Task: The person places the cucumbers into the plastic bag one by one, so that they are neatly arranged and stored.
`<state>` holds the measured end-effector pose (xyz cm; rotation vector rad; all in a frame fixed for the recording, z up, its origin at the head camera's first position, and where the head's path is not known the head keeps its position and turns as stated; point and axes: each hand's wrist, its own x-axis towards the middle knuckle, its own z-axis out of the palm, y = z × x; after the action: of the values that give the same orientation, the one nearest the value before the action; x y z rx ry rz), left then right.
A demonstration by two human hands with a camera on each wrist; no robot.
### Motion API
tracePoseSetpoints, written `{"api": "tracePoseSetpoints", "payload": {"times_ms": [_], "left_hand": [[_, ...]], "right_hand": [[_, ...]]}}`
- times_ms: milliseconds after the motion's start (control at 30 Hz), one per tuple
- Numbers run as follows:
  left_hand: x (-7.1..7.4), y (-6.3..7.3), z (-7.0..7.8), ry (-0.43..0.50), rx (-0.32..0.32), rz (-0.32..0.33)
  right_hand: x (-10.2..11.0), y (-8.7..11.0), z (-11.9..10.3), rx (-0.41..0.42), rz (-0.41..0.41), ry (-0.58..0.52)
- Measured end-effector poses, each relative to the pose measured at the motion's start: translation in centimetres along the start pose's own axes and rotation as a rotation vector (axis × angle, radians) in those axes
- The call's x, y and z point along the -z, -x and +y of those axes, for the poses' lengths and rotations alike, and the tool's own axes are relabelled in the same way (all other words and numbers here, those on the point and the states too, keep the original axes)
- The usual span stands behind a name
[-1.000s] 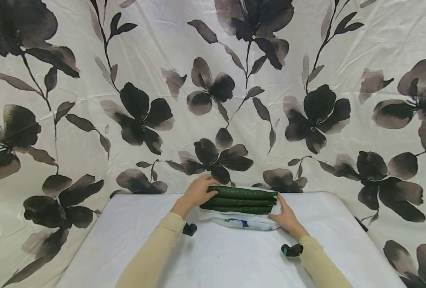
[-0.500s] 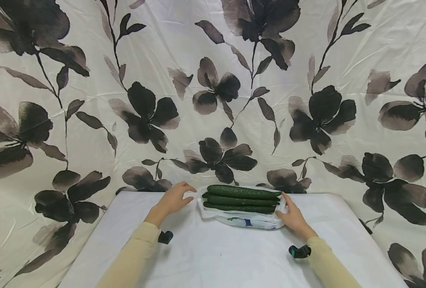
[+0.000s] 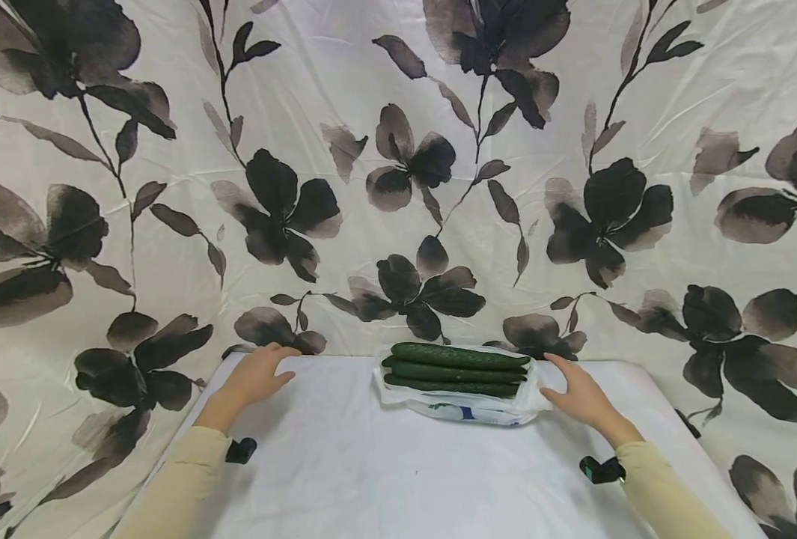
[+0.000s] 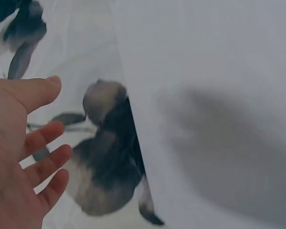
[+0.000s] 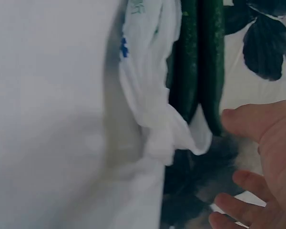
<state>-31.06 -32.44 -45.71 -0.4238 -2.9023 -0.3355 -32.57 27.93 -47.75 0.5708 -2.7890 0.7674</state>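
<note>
Three dark green cucumbers [image 3: 455,370] lie side by side on a white plastic bag [image 3: 499,415] with blue and green print, near the table's far edge. My left hand [image 3: 255,378] is held over the far left part of the table, fingers relaxed, holding nothing. Its spread fingers also show in the left wrist view, with a shadow on the cloth. My right hand [image 3: 583,393] is just right of the bag, thumb and fingers apart. In the right wrist view, the right thumb [image 5: 240,121] appears close to the cucumbers' ends, and the crumpled bag end hangs beside them.
A white cloth covers the table [image 3: 398,479]. Behind it hangs a pale curtain [image 3: 344,224] with dark flowers, right at the far edge. A black wrist device [image 3: 241,451] sits under the left wrist, and another black device [image 3: 602,470] under the right.
My left hand has let go of the cucumbers and moved away to the left. My right hand has released the bag's right end and drawn back to the right. The cucumbers stay on the bag.
</note>
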Motion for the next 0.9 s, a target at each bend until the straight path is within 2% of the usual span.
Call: {"api": "tracePoseSetpoints", "payload": {"times_ms": [233, 400, 533, 633, 733, 900], "left_hand": [[3.7, 2.1, -3.5, -0.15, 0.054, -0.004], [5.6, 3.2, -4.1, -0.2, 0.061, 0.014], [6.4, 3.9, -3.9, -0.219, 0.098, 0.033], [6.9, 4.3, -4.1, -0.224, 0.128, 0.084], [7.2, 4.8, -4.5, -0.212, 0.16, 0.109], [7.3, 5.3, -5.0, -0.181, 0.2, 0.101]], "right_hand": [[3.3, 0.1, -1.0, 0.021, 0.006, 0.196], [5.0, 1.1, -1.8, 0.066, 0.072, 0.318], [6.4, 2.5, -2.2, 0.036, 0.071, 0.392], [7.6, 3.3, -2.5, -0.019, 0.061, 0.419], [8.6, 3.6, -2.3, -0.058, 0.061, 0.426], [9.0, 3.4, -1.5, -0.074, 0.06, 0.413]]}}
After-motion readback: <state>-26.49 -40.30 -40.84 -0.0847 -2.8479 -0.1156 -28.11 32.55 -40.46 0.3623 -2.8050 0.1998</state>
